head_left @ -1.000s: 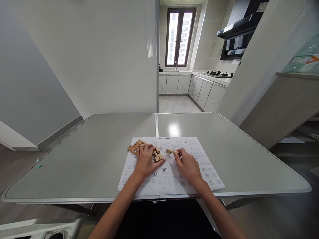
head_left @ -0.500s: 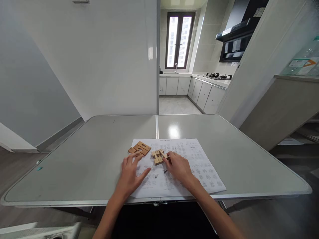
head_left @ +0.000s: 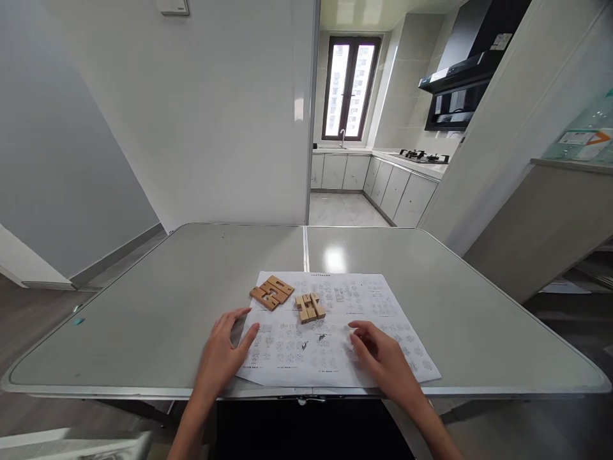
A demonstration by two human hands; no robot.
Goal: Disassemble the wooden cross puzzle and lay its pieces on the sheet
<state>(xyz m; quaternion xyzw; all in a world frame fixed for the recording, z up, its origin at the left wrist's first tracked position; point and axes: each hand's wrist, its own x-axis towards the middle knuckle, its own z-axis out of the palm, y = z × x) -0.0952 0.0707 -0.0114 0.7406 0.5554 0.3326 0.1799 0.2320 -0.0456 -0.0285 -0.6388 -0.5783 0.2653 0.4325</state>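
Observation:
A group of light wooden puzzle blocks lies together on the printed sheet, and neither hand touches it. Left of them, partly over the sheet's far left corner, is a set of flat, darker wooden puzzle pieces with cut-out slots. My left hand rests at the sheet's left edge, thumb and fingers spread, with nothing in it. On the right part of the paper, my right hand has loosely curled fingers, a gap between thumb and forefinger, and nothing visible in it.
The pale folding table has a metal seam down its middle and a metal rim. A small teal scrap lies near its left edge. Plastic bottles stand on a ledge at right. Beyond is a kitchen with a gas hob.
My right hand has let go of a light block and drawn back to the right. My left hand has moved left and nearer, away from the darker pieces. The view has shifted slightly.

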